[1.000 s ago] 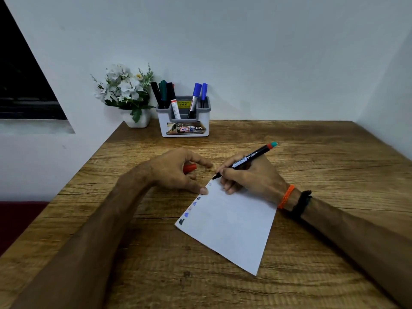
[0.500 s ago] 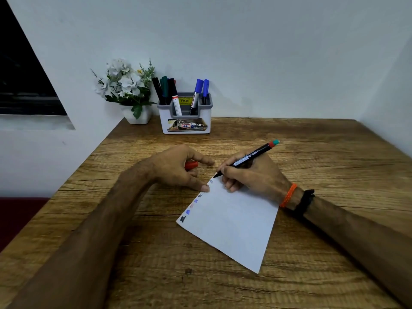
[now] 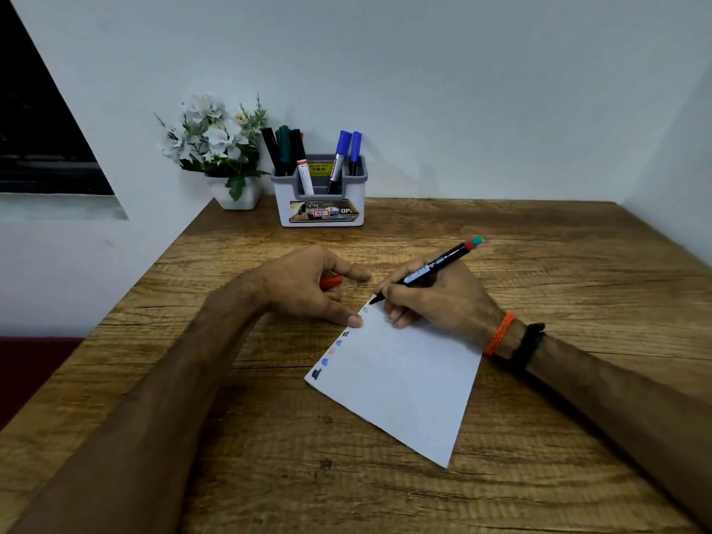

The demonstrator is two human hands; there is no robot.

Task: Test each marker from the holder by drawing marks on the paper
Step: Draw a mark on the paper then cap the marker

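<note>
The paper (image 3: 400, 383) lay on the table (image 3: 539, 264) near its middle, with a row of marks (image 3: 334, 350) along its left edge. The left hand (image 3: 308, 287) rested on the table at the far left corner of the paper with a cap (image 3: 331, 281) in it, and just right of it the right hand (image 3: 435, 298) held a marker (image 3: 431, 269) with its tip at the paper's far edge. Far behind the hands the holder (image 3: 321, 208) stood against the wall with markers (image 3: 308, 159) in it, and the flower pot (image 3: 235, 192) stood just left of the holder.

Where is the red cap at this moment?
In the head view, the red cap is held in the left hand, left of the paper's top corner.
</note>
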